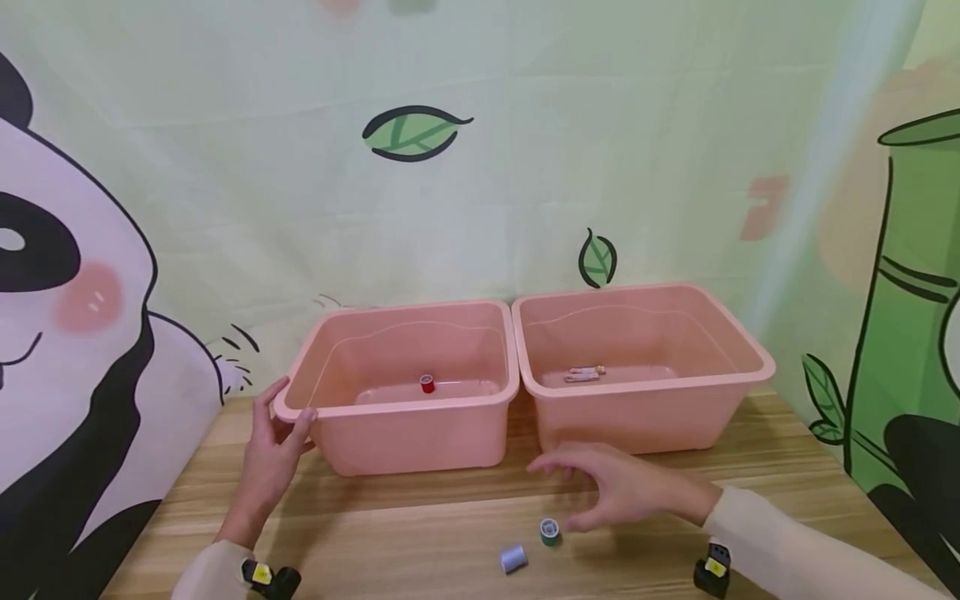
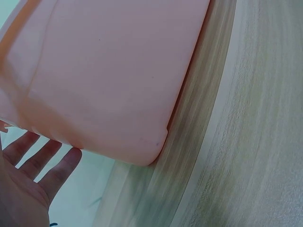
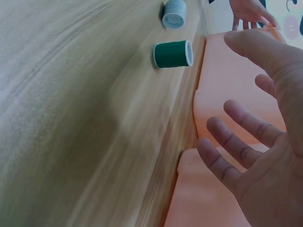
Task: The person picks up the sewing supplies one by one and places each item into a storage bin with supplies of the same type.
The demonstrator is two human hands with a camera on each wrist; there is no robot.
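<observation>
At the left, my left hand [image 1: 272,450] holds the front left corner of a pink plastic tub [image 1: 412,437], thumb at the rim and fingers along the side. The left wrist view has these fingers [image 2: 59,172] against the tub's outer wall. My right hand [image 1: 618,483] hovers over the table with fingers apart and holds nothing. Just left of its thumb, a green thread spool [image 1: 550,532] stands upright on the table. Beside it a light blue thread spool [image 1: 513,558] lies tipped over. Inside the left tub is a red thread spool [image 1: 427,383].
A second pink tub [image 1: 630,417] stands to the right, rims close together. Small slim pale pieces [image 1: 583,374] lie on its floor. Both tubs stand at the back of the wooden table [image 1: 405,533], before a printed cloth backdrop [image 1: 495,200].
</observation>
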